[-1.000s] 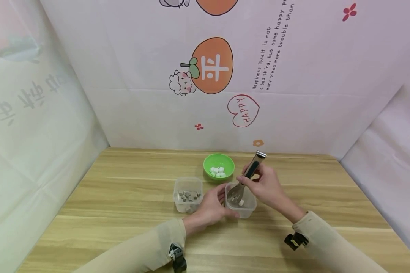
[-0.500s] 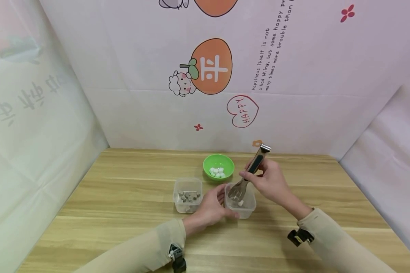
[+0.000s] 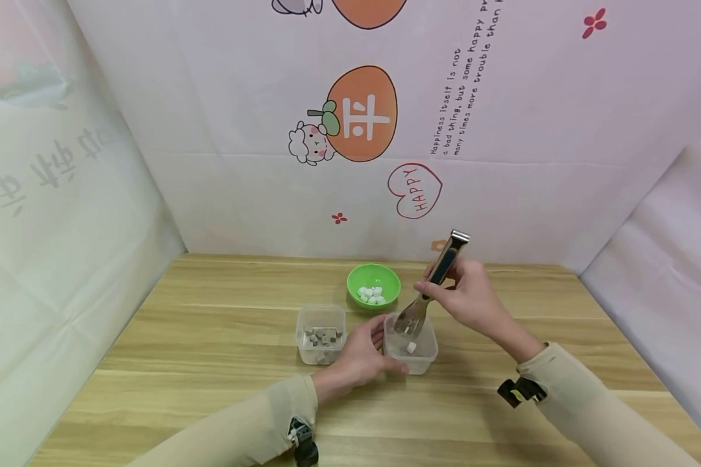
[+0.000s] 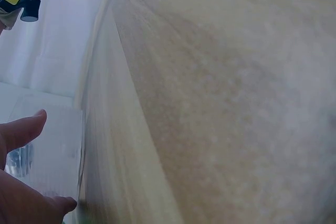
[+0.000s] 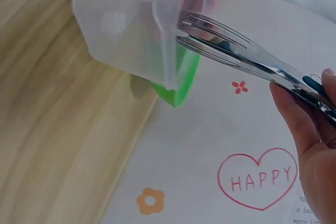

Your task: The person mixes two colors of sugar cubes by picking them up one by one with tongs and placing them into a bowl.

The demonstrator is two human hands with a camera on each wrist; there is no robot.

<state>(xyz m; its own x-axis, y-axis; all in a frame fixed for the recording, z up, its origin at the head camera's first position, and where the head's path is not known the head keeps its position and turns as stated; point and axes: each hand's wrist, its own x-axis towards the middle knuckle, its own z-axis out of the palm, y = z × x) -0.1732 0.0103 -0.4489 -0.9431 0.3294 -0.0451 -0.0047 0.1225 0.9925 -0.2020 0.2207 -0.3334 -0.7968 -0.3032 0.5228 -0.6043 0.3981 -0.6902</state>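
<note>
My right hand (image 3: 472, 299) grips a pair of metal tongs (image 3: 444, 263) with dark handle inlays, joint end up. Their slotted tips reach into the mouth of a clear plastic container (image 3: 416, 367). A small white cube (image 3: 411, 347) lies inside it below the tips. In the right wrist view the tongs (image 5: 262, 65) slant in over the container's rim (image 5: 167, 35), their two slotted arms slightly apart. My left hand (image 3: 359, 355) holds the container from its left side, thumb at the front and fingers behind. The left wrist view shows that thumb and finger against the container's wall (image 4: 58, 156).
A second clear container (image 3: 321, 356) with several grey-brown cubes stands left of my left hand. Behind both containers sits a green bowl (image 3: 388, 275) with several white cubes. A printed white wall sheet (image 3: 257, 201) rises at the wooden table's (image 3: 222, 292) back edge.
My right hand has moved up and to the right, drawing the tongs' tips higher in the container. The white cube stays inside it. My left hand and the container have stayed in place.
</note>
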